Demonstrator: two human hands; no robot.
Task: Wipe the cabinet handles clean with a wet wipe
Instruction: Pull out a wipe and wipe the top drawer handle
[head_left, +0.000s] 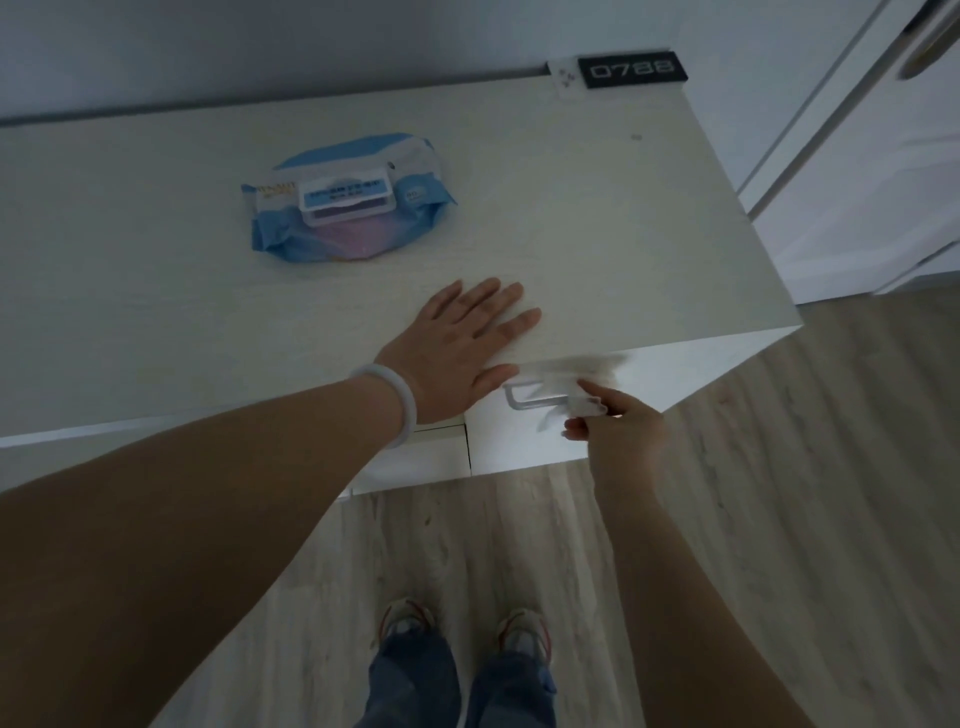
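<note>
A metal bar handle (535, 401) sticks out from the white cabinet front just under the cabinet top (597, 218). My right hand (621, 428) pinches a thin white wet wipe (582, 370) against the handle's right end; the wipe is blurred and drapes over the cabinet's front edge. My left hand (457, 348) lies flat on the cabinet top beside the front edge, fingers straight, thumb at the rim above the handle. A white bangle circles the left wrist. A blue pack of wet wipes (345, 200) lies further back on the top, its lid closed.
A black sign with digits (631, 69) and a small white tag sit at the back right corner. White doors with a long handle (927, 49) stand at the right. Wood-pattern floor (779, 519) spreads below, with my shoes at the bottom.
</note>
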